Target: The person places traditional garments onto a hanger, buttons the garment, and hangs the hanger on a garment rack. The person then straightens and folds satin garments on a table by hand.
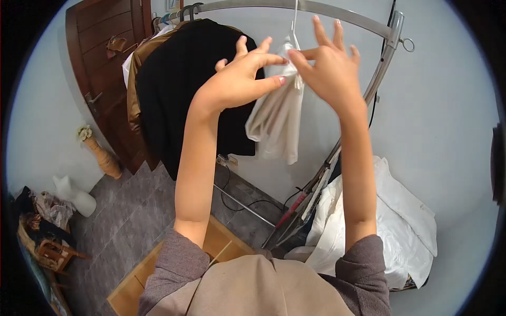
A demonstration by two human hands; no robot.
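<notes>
Beige cloth (263, 287) on the person's chest is nearest; beyond, the right hand (333, 73) pinches the white garment (279, 124) hanging below the rail (348, 18), right of the black jacket (174, 84); the left hand (232, 83) has thumb and forefinger slightly parted against it, grip unclear.

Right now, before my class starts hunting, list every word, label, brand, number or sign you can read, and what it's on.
None: no readable text shows on the white fabric, the clothes rail or the wooden door.
Too small to read: any marking on the little frame beside the door.
</notes>
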